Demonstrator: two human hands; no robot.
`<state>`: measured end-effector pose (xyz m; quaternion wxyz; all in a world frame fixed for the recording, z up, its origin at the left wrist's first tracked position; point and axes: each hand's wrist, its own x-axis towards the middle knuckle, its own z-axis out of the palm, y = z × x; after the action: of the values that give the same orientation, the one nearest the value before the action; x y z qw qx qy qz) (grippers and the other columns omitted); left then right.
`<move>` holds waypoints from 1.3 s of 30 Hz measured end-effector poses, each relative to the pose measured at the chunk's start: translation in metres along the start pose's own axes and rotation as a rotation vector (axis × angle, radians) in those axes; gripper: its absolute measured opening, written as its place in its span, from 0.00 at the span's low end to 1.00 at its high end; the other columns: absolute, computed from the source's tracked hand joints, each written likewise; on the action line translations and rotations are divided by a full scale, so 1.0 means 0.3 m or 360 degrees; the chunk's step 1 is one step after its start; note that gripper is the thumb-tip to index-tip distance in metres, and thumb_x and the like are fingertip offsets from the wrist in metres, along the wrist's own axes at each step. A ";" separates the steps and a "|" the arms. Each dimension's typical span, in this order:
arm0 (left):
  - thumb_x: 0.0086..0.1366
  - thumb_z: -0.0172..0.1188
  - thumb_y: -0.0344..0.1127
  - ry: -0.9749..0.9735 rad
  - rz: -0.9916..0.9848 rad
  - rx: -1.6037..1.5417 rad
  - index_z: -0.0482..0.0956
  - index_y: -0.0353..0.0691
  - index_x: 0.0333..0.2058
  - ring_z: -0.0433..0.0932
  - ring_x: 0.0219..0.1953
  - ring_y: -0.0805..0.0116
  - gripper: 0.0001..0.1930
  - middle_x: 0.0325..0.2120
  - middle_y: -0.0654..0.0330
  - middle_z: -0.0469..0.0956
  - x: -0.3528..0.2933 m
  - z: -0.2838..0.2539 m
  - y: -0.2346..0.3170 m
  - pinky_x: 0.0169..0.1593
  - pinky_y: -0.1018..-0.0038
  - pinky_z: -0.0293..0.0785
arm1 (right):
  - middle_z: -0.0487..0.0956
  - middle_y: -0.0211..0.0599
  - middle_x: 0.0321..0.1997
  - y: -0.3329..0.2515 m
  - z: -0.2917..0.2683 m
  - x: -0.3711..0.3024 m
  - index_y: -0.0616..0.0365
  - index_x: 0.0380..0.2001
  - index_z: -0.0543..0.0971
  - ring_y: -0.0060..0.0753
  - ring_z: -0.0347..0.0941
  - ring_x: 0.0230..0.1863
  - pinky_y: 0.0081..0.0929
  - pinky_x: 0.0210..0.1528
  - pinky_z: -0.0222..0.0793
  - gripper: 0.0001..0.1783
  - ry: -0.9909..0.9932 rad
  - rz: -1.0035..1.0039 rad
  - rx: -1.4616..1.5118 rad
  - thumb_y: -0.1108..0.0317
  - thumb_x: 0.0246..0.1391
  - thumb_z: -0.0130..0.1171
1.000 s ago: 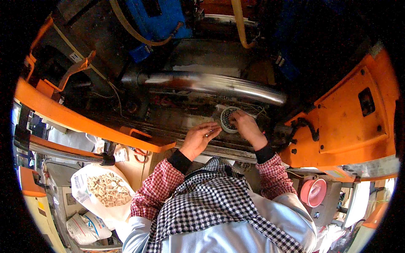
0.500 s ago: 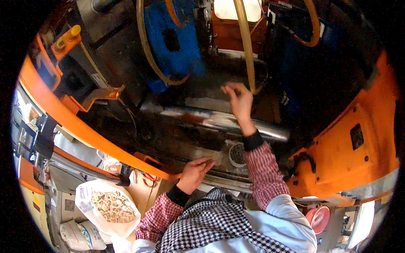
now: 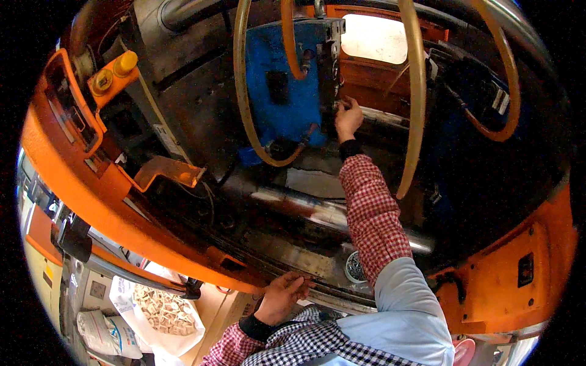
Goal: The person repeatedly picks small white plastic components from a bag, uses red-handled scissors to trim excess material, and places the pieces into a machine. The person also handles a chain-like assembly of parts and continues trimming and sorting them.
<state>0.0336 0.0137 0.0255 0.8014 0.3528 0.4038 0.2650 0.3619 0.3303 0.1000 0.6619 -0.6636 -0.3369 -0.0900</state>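
My right hand point(image 3: 348, 119) reaches far into the machine, its fingers pinched at the dark metal edge of a blue mould block point(image 3: 287, 104). Whatever the fingertips hold is too small to make out. Low in front of my body, my left hand point(image 3: 282, 300) is held with fingers curled and thumb against them, beside the machine's front sill. Its contents, if any, are hidden. A round white tub point(image 3: 355, 267) of small metal pieces stands on the machine bed, partly covered by my right sleeve.
Yellowish hoses point(image 3: 414, 97) hang in front of the block. A shiny metal bar point(image 3: 305, 207) crosses below my right arm. Orange guards point(image 3: 122, 226) flank the opening. At lower left, a white bag point(image 3: 165, 310) holds many small beige parts; a pink basin point(image 3: 464, 352) shows at lower right.
My right hand has moved forward from above the metal bar to the block's edge. My left hand's extended fingers have curled in. The view has shifted, bringing more of the block into sight.
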 end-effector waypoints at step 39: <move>0.67 0.47 0.44 -0.0287 0.0276 -0.0557 0.69 0.38 0.28 0.57 0.15 0.78 0.15 0.16 0.67 0.63 0.176 0.109 0.137 0.21 0.81 0.53 | 0.79 0.43 0.30 -0.259 -0.767 -0.717 0.58 0.28 0.80 0.44 0.75 0.34 0.34 0.38 0.71 0.07 -0.1445 -0.0549 0.0301 0.68 0.45 0.60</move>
<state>0.0833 0.0648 0.0470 0.8576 0.2637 0.2465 0.3664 0.2302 0.0356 0.0665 0.4811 -0.5073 -0.7029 0.1310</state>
